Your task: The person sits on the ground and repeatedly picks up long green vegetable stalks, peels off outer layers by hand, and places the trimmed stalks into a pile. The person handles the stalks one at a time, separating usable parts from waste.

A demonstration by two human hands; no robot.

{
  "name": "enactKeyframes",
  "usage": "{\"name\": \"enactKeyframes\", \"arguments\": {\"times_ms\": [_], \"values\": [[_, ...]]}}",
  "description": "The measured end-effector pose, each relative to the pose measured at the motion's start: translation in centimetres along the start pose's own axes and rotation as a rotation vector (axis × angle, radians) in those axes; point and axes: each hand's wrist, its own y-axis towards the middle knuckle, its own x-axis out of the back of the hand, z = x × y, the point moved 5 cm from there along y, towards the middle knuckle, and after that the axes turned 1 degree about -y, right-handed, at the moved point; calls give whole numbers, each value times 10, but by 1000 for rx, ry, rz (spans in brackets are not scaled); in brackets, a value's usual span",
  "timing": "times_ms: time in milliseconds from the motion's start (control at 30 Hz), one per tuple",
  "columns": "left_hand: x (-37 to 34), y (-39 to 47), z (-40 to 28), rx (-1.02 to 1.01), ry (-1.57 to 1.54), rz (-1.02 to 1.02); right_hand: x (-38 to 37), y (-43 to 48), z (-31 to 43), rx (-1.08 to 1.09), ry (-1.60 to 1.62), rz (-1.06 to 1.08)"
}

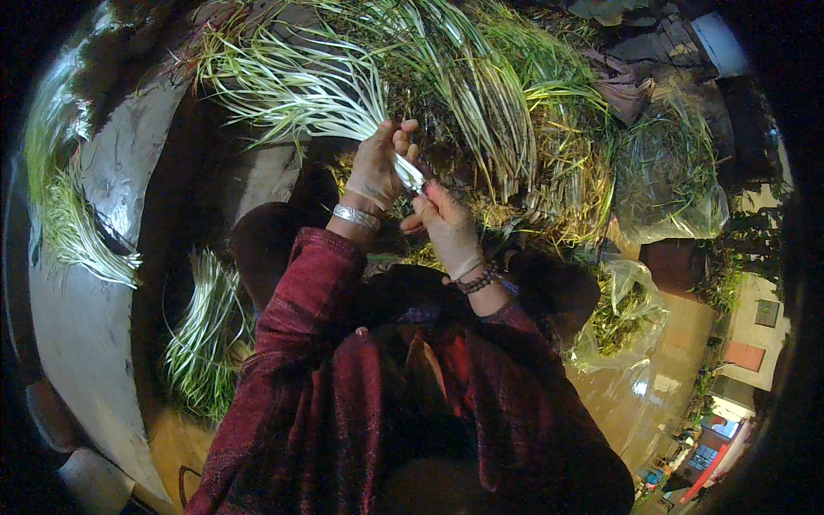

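Observation:
My left hand (376, 168) is closed around a bunch of long white-stemmed greens (322, 109), which look like chives or young leeks. Their leaves fan out to the upper left, and the white stem ends (408, 174) stick out below my fingers. At those ends, my right hand (449, 226) pinches with thumb and forefinger; exactly what lies between the fingertips is partly hidden. Just beyond both hands spreads a large heap of untrimmed greens (489, 122) with dirty, brownish stems. Dry yellow leaf scraps (566, 206) lie along the heap's near right side.
A clean bundle (205, 335) rests low at my left. Another bundle (90, 241) lies on a long grey board (77, 322) farther left. To the right are a clear plastic bag (624, 309) with leaf scraps and a larger plastic bag (669, 174) of greens, on wet-looking ground (682, 328).

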Motion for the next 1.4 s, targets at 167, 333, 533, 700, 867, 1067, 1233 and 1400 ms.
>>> {"name": "enactKeyframes", "arguments": {"times_ms": [167, 333, 533, 700, 867, 1067, 1233, 1400], "values": [[2, 3, 1, 36, 3, 18, 2, 2, -4, 156, -216, -108], [7, 5, 10, 94, -9, -76, 11, 9, -21, -45, 23, -113], [4, 0, 6, 106, 13, -70, 1, 13, -25, 30, 441, 11], [0, -2, 4, 185, -101, -5, 2, 9, -19, 121, 484, -35], [-3, -2, 3, 213, -72, 70, 0, 13, 1, 137, 702, 14], [-8, -7, -2, 187, -95, 53, 45, 19, 7, 303, 328, -272], [-9, -9, -4, 162, -85, 43, 83, 6, 13, 284, 181, -608], [-3, -4, 0, 157, -61, -15, 37, -13, 56, 335, -422, -205]]}}
